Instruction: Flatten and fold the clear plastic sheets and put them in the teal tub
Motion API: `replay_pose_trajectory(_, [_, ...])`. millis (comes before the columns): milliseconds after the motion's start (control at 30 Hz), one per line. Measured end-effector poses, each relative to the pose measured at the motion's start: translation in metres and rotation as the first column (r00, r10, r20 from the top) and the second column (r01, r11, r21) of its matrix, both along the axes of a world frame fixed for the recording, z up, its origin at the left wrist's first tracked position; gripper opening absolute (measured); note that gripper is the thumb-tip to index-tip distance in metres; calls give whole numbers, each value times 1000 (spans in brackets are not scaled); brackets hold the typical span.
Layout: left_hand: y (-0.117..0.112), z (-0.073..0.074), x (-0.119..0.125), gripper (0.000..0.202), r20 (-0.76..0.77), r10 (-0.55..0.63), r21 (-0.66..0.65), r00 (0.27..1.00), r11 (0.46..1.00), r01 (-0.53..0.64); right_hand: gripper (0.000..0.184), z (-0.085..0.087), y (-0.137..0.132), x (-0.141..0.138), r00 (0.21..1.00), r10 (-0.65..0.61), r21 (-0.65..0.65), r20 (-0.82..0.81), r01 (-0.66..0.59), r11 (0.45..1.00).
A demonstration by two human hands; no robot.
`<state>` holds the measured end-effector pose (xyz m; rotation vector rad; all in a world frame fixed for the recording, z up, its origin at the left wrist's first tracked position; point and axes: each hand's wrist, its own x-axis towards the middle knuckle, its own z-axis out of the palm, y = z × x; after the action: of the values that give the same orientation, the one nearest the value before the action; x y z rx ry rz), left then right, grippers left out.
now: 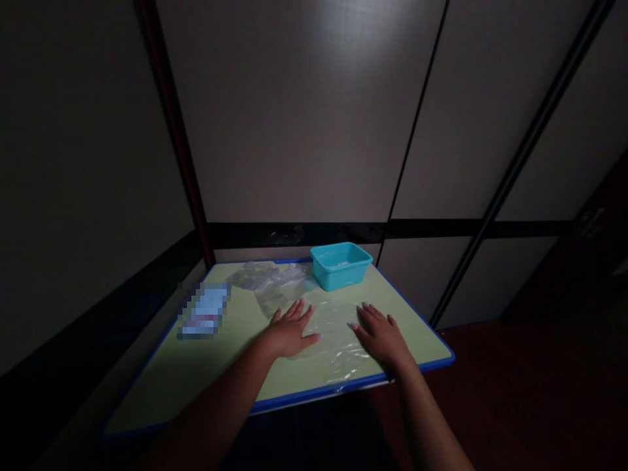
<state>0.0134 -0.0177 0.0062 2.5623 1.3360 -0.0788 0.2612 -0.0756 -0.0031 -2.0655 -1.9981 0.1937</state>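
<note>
My left hand (288, 331) lies flat and open on the pale green table (206, 373), its fingers resting on the left edge of a clear plastic sheet (338, 343). Across from it, my right hand (379, 335) is also flat with fingers spread, pressing the right side of the same sheet. The sheet reaches to the table's front edge between my hands. Neither hand holds anything.
A turquoise plastic tub (340, 264) stands at the table's back edge. A heap of crumpled clear plastic (267, 280) lies left of it. A blurred-out flat blue item (205, 310) sits at the left. Grey wall panels rise behind; the blue table rim (314, 392) is near me.
</note>
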Motion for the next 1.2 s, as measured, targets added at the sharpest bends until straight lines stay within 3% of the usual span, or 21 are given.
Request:
replay_pose_trajectory(200, [0, -1, 0, 82, 10, 14, 19, 1000, 1000, -14, 58, -2, 0, 1, 1000, -1, 6, -1, 1, 1000])
replay_pose_trajectory(500, [-4, 3, 3, 71, 58, 5, 213, 998, 977, -17, 58, -1, 0, 0, 1000, 6, 15, -7, -6, 1000])
replay_pose_trajectory(667, [-4, 3, 6, 70, 76, -105, 190, 992, 978, 89, 58, -3, 1, 1, 1000, 8, 7, -7, -8, 1000])
replay_pose_trajectory(967, [-14, 8, 28, 65, 171, -362, 228, 916, 919, 321, 59, -2, 2, 0, 1000, 8, -3, 14, -8, 1000])
replay_pose_trajectory(1200, [-17, 1, 31, 63, 120, -345, 107, 931, 937, 333, 61, 1, 1, 0, 1000, 10, -25, 17, -10, 1000])
